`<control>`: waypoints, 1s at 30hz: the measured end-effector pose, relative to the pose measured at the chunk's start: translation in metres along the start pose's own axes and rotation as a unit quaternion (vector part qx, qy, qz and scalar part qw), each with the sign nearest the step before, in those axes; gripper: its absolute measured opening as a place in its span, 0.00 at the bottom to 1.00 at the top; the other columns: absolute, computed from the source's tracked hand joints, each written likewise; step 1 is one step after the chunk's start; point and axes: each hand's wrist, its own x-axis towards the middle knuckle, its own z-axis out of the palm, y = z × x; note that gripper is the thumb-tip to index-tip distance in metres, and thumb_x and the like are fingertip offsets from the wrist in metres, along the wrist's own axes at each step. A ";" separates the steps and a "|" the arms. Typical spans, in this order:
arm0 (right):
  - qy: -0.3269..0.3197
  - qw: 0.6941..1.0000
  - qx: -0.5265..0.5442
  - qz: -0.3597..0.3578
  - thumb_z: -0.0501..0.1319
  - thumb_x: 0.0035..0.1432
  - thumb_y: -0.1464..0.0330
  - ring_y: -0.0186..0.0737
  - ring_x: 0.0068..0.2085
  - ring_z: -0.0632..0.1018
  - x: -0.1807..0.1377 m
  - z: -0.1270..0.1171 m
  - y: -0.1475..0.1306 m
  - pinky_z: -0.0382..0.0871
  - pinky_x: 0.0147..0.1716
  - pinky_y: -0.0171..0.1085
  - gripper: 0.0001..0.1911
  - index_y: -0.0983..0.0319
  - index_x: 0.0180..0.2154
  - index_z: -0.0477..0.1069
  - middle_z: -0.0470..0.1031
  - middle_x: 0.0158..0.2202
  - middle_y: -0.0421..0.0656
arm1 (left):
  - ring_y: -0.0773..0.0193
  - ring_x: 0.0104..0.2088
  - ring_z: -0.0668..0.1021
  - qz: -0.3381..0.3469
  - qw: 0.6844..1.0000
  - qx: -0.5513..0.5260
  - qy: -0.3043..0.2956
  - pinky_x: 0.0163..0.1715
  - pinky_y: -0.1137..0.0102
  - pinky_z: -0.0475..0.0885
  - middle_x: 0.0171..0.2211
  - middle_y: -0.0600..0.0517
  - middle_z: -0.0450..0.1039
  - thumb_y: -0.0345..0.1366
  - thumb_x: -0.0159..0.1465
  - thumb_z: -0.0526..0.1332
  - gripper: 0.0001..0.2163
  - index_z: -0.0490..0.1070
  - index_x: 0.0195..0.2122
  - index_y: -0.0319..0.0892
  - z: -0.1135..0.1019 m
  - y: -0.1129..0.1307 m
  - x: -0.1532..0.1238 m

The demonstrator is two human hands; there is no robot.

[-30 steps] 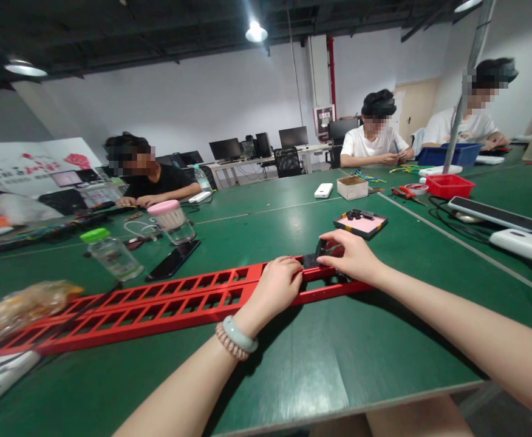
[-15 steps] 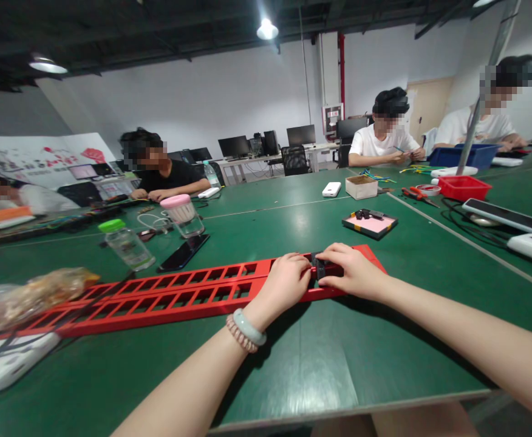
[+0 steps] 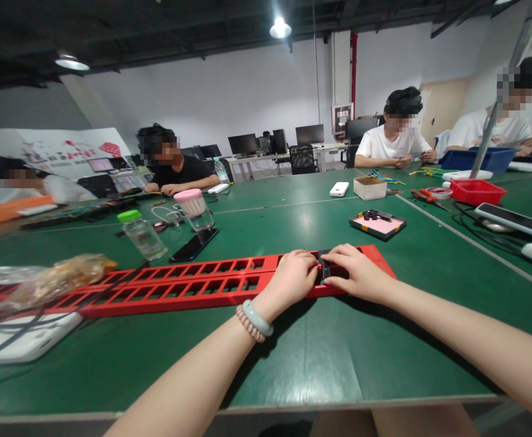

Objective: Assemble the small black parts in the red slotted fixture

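A long red slotted frame (image 3: 166,295) lies across the green table, its right end under my hands. My right hand (image 3: 361,274) is closed, thumb and fingers pinching a small black block-shaped part (image 3: 325,266) at an opening near that end. Just left of it, my left hand (image 3: 291,278) rests over the frame with its fingers curled together beside the black part. What those left fingertips grip is hidden. The exact kind of the black part cannot be made out.
Beyond the frame lies a shallow tray (image 3: 379,232) with small black pieces. A phone (image 3: 195,244), a green-capped bottle (image 3: 145,240) and a pink-lidded jar (image 3: 197,212) stand behind it. A plastic bag (image 3: 61,282) covers the frame's left part. Several people sit around the table.
The whole view has shifted, so the scene sits slightly farther right. Both hands stay at the same spot on the red frame, the right still holding the black part.
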 end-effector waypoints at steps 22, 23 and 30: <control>-0.045 0.999 -0.015 -0.001 0.59 0.56 0.65 0.45 0.45 0.70 0.000 -0.004 -0.003 0.66 0.47 0.46 0.17 0.61 0.48 0.69 0.70 0.41 0.48 | 0.59 0.42 0.75 0.003 1.000 0.003 -0.003 0.50 0.64 0.66 0.37 0.46 0.77 0.30 0.61 0.53 0.11 0.75 0.33 0.39 0.000 0.000 0.002; -0.048 0.999 -0.017 -0.003 0.59 0.56 0.65 0.45 0.45 0.70 0.000 -0.005 -0.003 0.66 0.47 0.46 0.17 0.61 0.48 0.69 0.70 0.41 0.48 | 0.59 0.42 0.75 0.004 1.000 0.006 -0.003 0.49 0.64 0.66 0.37 0.46 0.77 0.29 0.61 0.53 0.11 0.75 0.33 0.39 0.000 0.000 0.002; -0.057 0.998 -0.025 -0.005 0.58 0.57 0.64 0.46 0.45 0.69 0.000 -0.005 -0.003 0.66 0.46 0.46 0.18 0.62 0.49 0.69 0.70 0.41 0.49 | 0.59 0.42 0.76 0.002 1.000 0.003 -0.001 0.50 0.64 0.66 0.37 0.46 0.77 0.30 0.61 0.53 0.10 0.75 0.33 0.40 0.000 0.001 0.003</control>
